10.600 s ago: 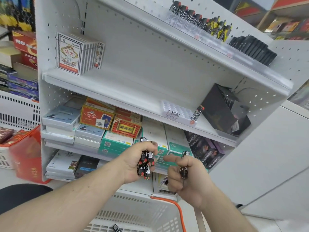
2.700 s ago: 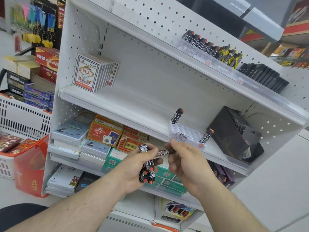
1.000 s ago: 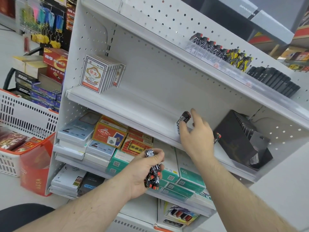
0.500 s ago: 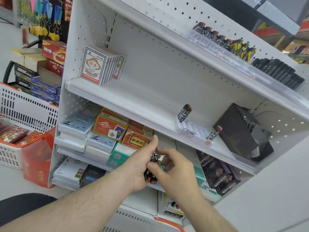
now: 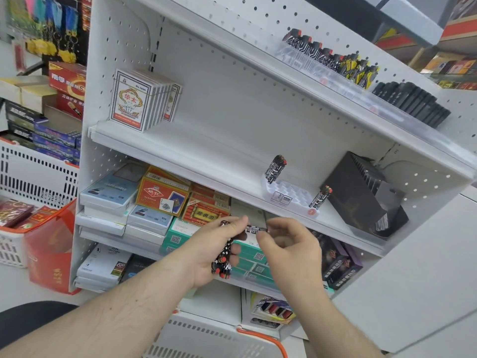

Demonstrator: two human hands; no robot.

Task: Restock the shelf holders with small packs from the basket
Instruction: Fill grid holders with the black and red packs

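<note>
A white pegboard shelf unit point(image 5: 232, 104) is filling most of the view, tilted in the frame. On its middle shelf point(image 5: 206, 161) a block of card packs point(image 5: 139, 99) is standing at the left end, a clear holder tray point(image 5: 289, 195) is sitting near the front edge toward the right, and a black display box point(image 5: 361, 195) is leaning just beside the tray. The shelf below is carrying stacked boxes point(image 5: 160, 200) of several colours. A white basket with an orange rim point(image 5: 232, 342) is showing at the bottom edge, below the arms. The left hand point(image 5: 216, 251) is gripping a bunch of small packs point(image 5: 223, 264), patterned black with red ends, its fingers curled round them in front of the lower shelf. The right hand point(image 5: 289, 244) is next to it, its thumb and fingers point(image 5: 260, 237) pinching a single pack point(image 5: 251, 229) that is lying sideways between the two hands, touching the left thumb. In the tray a few packs point(image 5: 276, 167) are standing upright at the back left corner and one pack point(image 5: 320, 198) is standing at the front right corner, with bare slots between them. On the top shelf a row of similar packs point(image 5: 333, 60) is lining up in another clear holder, with a row of black items point(image 5: 413, 104) just beside it.
</note>
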